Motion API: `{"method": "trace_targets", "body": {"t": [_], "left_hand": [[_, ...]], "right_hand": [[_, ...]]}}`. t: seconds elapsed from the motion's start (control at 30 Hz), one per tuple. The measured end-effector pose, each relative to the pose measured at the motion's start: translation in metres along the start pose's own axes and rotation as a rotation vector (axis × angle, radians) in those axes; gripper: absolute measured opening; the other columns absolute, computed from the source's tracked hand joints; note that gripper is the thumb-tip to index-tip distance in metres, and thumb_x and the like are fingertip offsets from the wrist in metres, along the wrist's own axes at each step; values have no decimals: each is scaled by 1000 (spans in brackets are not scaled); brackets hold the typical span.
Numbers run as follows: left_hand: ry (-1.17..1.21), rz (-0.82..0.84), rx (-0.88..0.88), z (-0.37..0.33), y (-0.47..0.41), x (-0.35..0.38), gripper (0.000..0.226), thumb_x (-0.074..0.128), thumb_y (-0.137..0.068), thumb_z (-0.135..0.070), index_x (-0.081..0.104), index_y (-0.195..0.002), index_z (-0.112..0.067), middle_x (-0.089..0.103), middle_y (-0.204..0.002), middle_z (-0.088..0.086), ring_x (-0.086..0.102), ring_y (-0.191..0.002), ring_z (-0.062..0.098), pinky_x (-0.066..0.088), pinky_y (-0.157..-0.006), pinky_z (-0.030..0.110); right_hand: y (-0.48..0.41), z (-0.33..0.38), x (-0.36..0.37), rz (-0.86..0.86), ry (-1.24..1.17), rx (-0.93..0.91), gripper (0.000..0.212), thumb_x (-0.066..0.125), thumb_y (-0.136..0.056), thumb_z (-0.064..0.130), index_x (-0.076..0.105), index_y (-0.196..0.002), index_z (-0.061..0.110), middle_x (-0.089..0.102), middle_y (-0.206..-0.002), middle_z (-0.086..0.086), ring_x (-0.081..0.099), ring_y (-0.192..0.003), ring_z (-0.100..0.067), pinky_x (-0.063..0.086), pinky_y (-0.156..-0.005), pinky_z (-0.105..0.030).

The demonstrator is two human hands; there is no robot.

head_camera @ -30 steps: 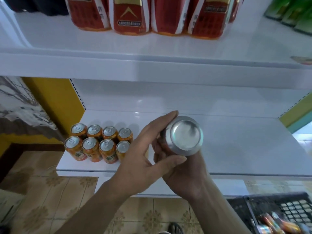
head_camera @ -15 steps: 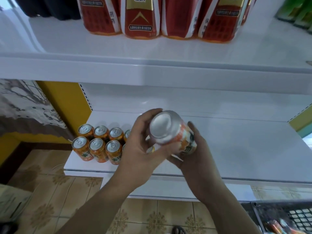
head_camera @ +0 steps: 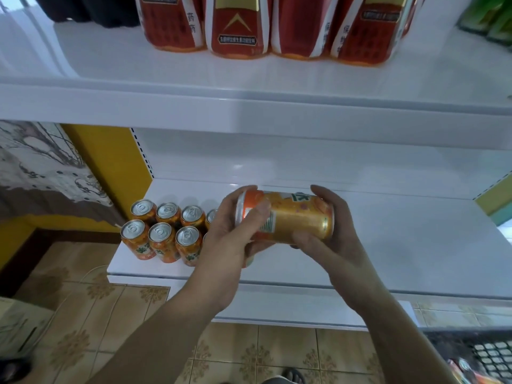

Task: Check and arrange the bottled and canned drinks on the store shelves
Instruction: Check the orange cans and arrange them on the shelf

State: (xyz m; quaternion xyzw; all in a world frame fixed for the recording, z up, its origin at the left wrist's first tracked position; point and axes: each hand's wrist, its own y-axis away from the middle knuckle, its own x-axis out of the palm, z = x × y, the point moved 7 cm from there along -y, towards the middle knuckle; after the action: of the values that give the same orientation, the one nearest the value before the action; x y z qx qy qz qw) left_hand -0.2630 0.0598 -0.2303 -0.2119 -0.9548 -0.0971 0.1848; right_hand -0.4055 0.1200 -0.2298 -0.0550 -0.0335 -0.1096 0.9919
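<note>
An orange drink can [head_camera: 293, 220] lies on its side in the air above the lower white shelf [head_camera: 388, 245]. My left hand [head_camera: 230, 245] grips its left end with thumb and fingers curled round it. My right hand [head_camera: 332, 234] cups the right end from behind and below. Several matching orange cans [head_camera: 163, 231] stand upright in two rows at the shelf's left end; my left hand hides the rightmost ones.
Large red-labelled bottles [head_camera: 277, 26] stand on the upper shelf [head_camera: 249, 103], with dark bottles [head_camera: 91, 9] to their left and green ones [head_camera: 490, 18] at far right. A black plastic basket [head_camera: 487, 356] holding drinks sits on the tiled floor at bottom right. A yellow wall [head_camera: 110, 167] borders the shelf's left.
The can has been turned from end-on, its silver base facing me, to lying sideways with its orange label showing. Both hands kept hold of it. The view moved closer to the shelves.
</note>
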Motion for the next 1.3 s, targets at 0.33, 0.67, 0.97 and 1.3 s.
{"method": "trace_targets", "body": {"t": [0.33, 0.67, 0.97, 1.3], "left_hand": [[-95, -25, -85, 10, -3, -6, 56, 70, -62, -60, 66, -115, -40, 68, -119, 0, 71, -99, 19, 51, -71, 27], [-79, -25, -158, 20, -6, -7, 76, 72, -63, -59, 58, -130, -26, 71, -117, 3, 72, -102, 18, 59, -89, 36], [-358, 279, 204, 5, -4, 11, 69, 80, -80, -33, 48, -141, -24, 55, -139, -3, 55, -128, 18, 54, -94, 34], [-467, 342, 148, 35, -17, 21, 71, 76, -81, -21, 44, -144, -26, 56, -139, -14, 49, -136, 15, 45, -110, 43]], "right_hand": [[2, -2, -1, 7, 159, -6, 64, 72, -83, 38, 37, -135, 46, 56, -117, 18, 67, -106, -13, 59, -81, -29], [0, -11, -6, -37, 146, -14, 64, 77, -78, 40, 43, -132, 43, 60, -117, 23, 67, -110, -15, 61, -82, -32], [11, -61, 14, -108, -467, 727, 54, 45, -95, 60, 71, -79, 16, 61, -63, -5, 44, -37, -9, 32, -32, -15], [17, -85, -8, -40, -599, 829, 59, 43, -97, 58, 72, -81, 10, 60, -67, -12, 43, -35, -8, 32, -30, -15]]}}
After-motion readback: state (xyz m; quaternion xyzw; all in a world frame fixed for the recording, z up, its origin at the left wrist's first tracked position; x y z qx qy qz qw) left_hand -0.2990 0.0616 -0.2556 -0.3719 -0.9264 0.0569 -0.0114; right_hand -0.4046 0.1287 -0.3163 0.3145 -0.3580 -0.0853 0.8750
